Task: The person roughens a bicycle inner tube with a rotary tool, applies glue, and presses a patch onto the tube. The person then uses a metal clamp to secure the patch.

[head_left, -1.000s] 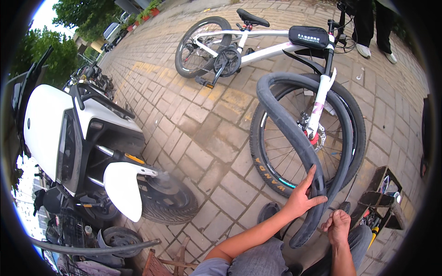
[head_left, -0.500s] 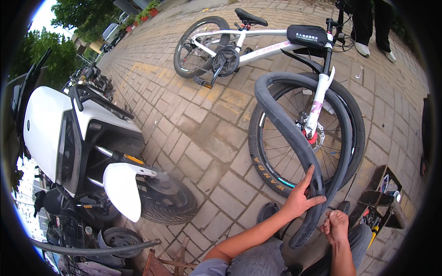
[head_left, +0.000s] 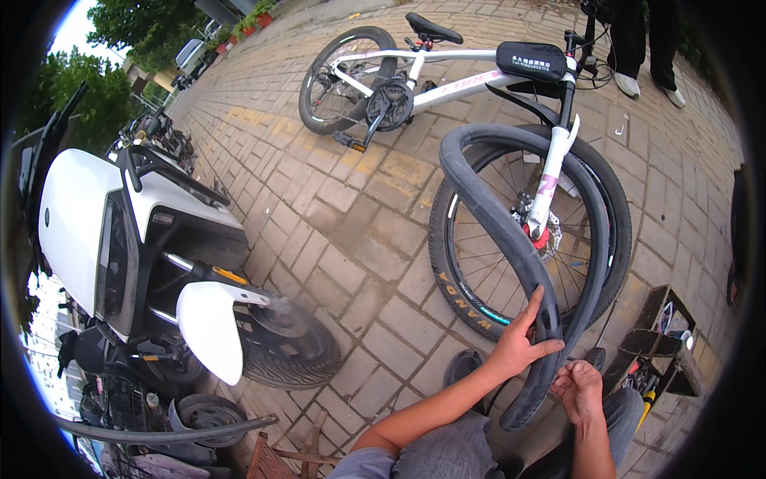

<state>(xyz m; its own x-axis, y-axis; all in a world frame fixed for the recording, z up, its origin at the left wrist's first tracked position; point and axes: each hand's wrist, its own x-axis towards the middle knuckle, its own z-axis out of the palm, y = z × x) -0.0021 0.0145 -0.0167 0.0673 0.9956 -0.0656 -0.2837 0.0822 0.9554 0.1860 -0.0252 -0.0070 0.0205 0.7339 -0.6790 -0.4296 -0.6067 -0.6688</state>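
An inflated black inner tube [head_left: 511, 243] loops over the front wheel [head_left: 471, 315] of a white bicycle. My left hand [head_left: 523, 339] grips the tube's near part, index finger stretched along it and thumb across it. The tube's near end bends down between my knees. Right beside it is my right hand [head_left: 580, 391], closed with thumb and fingertips pinched close to the tube's right side. Whatever those fingers hold, if anything, is too small to make out. The white fork [head_left: 549, 188] stands at the wheel hub, partly inside the tube's loop.
A toolbox [head_left: 650, 335] with several tools lies at my right. On the left stands a white scooter [head_left: 84, 223], its front wheel [head_left: 291, 347] toward me. A wooden stool [head_left: 271, 459] is at the lower left. A person's legs [head_left: 630, 40] show at the far right, on brick paving [head_left: 359, 263].
My right hand has shifted slightly up and left, closer to the inner tube, and its fingers have turned. My left hand keeps its hold on the tube.
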